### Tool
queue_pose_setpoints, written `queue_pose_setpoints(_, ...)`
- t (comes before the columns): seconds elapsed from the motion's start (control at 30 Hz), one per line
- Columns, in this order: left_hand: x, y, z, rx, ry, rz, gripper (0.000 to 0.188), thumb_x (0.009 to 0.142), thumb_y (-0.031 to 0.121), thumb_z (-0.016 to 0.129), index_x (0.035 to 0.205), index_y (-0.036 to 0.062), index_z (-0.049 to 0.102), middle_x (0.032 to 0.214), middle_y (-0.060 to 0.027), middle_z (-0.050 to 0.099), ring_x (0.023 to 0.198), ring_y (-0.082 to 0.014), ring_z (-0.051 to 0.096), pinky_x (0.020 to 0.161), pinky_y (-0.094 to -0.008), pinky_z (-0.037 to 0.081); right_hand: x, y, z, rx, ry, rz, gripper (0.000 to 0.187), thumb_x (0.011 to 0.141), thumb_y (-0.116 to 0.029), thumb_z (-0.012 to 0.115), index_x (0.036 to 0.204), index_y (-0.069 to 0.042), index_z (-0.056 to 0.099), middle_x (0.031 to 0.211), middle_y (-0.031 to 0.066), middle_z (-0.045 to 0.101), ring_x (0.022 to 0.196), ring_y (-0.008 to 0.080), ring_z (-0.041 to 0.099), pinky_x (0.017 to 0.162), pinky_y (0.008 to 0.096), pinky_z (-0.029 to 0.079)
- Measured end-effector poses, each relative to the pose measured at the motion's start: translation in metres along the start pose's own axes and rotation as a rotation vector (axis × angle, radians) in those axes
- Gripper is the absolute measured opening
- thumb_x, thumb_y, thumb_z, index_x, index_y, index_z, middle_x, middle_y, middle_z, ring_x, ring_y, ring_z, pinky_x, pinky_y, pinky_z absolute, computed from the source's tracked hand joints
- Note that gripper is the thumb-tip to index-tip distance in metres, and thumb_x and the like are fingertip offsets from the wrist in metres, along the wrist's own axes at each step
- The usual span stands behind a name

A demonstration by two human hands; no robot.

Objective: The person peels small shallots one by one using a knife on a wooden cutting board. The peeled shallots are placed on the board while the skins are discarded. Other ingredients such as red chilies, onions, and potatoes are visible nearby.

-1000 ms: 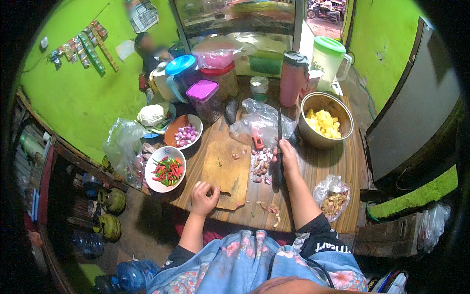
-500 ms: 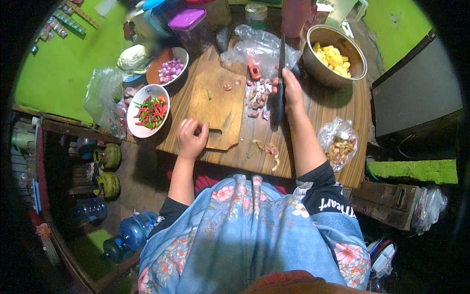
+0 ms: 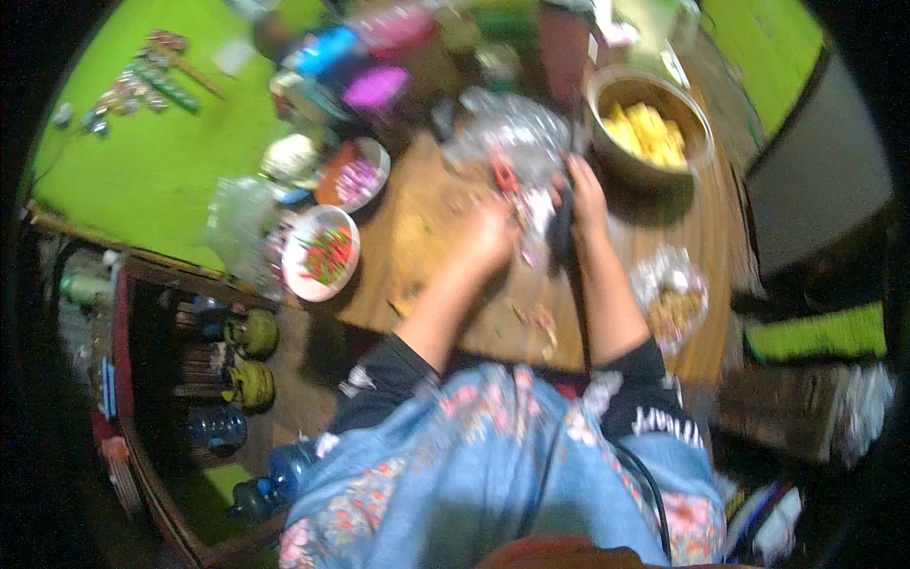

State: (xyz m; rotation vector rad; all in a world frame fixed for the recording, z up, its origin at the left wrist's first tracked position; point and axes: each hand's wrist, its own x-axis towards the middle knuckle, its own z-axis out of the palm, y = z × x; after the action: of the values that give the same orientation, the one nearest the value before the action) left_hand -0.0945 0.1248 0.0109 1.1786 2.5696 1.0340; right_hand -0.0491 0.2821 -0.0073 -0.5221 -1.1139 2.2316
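My right hand (image 3: 588, 201) is closed around a knife (image 3: 563, 226), its dark handle toward me and its blade pointing away. My left hand (image 3: 488, 235) reaches over the right side of the wooden cutting board (image 3: 417, 223), beside a heap of small cloves (image 3: 536, 213) that look like garlic. Motion smears its fingers, so whether they hold a clove cannot be seen. A small red plastic object (image 3: 502, 171) lies just beyond the heap, against a crumpled clear plastic bag (image 3: 507, 133).
To the left stand a white bowl of red and green chillies (image 3: 305, 254) and a bowl of shallots (image 3: 379, 163). A pot of yellow chunks (image 3: 597, 100) sits at the back right. Nearer are a bag of peelings (image 3: 675, 308) and loose skins (image 3: 540, 322).
My left hand has moved right and away from me, from the board's near edge to the cloves. My right hand still grips the knife. The whole view has shifted and blurred.
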Motion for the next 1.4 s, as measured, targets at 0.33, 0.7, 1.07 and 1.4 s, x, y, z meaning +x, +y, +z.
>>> queue_pose_setpoints(0.33,0.023,-0.042,0.008,-0.641,0.293,0.009,0.008,0.077,0.011,0.060,0.081,0.0057,0.056,0.073,-0.0023,0.057,0.067,-0.0112,0.054,0.060,-0.0251,0.044,-0.013,-0.004,0.010,-0.109,-0.166,0.032,0.031,0.091,-0.031,0.046,0.109,-0.006,0.049,0.064,0.0012,0.051,0.048,0.0085,0.047,0.045,0.0202,0.038)
queue_pose_setpoints(0.7,0.015,-0.038,-0.011,-1.624,0.242,-0.119,0.020,0.084,0.005,0.056,0.104,0.0037,0.056,0.089,-0.0063,0.060,0.080,-0.0155,0.057,0.071,-0.0267,0.047,-0.041,-0.007,0.028,-0.720,-0.314,-0.258,0.031,0.090,-0.022,0.050,0.119,-0.011,0.048,0.064,-0.0021,0.051,0.058,0.0058,0.048,0.050,0.0216,0.038)
queue_pose_setpoints(1.07,0.017,-0.045,-0.001,-1.619,0.240,-0.045,0.016,0.082,0.001,0.057,0.097,-0.0002,0.060,0.092,-0.0094,0.063,0.082,-0.0184,0.061,0.074,-0.0294,0.050,-0.051,-0.012,0.037,-0.989,-0.527,-0.383,0.040,0.085,-0.026,0.054,0.120,-0.010,0.044,0.097,0.0212,0.059,0.089,0.0339,0.059,0.077,0.0367,0.045)
queue_pose_setpoints(1.4,0.012,-0.030,-0.009,-1.568,0.216,-0.052,0.016,0.081,-0.002,0.055,0.097,-0.0019,0.058,0.092,-0.0100,0.062,0.083,-0.0205,0.061,0.078,-0.0313,0.049,-0.051,-0.013,0.039,-0.933,-0.550,-0.464,0.040,0.084,-0.023,0.055,0.120,-0.010,0.043,0.095,0.0208,0.060,0.089,0.0365,0.059,0.076,0.0384,0.046)
